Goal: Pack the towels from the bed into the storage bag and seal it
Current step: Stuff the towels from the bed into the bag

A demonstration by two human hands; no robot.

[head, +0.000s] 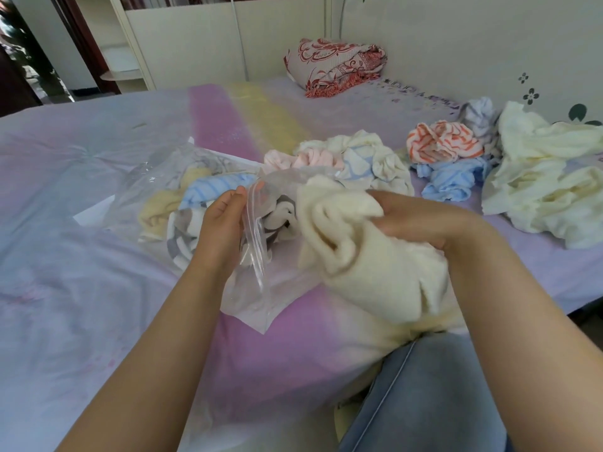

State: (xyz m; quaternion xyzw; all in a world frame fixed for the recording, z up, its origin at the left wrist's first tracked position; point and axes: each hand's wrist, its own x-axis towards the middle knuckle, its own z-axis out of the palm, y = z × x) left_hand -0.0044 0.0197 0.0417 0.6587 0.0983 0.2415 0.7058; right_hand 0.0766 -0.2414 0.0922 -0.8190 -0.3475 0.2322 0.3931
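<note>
A clear plastic storage bag (251, 288) lies on the bed in front of me, its zip mouth facing right and held apart. Inside it are several towels: a yellow one, a blue striped one (212, 187) and a grey-and-white one. My left hand (222, 220) pinches the upper lip of the bag's mouth. My right hand (414, 216) grips a bunched cream towel (362, 252) right at the opening, partly over the lower lip. More loose towels lie beyond: a cream-pink pile (352, 158), an orange striped one (440, 141), a blue one (450, 181) and a big cream heap (548, 184).
The bed has a lilac sheet with pink and yellow stripes (81, 256). A folded red-patterned blanket (336, 63) sits at the far edge by the wall. My knee in blue jeans (424, 396) rests at the bed's near right edge.
</note>
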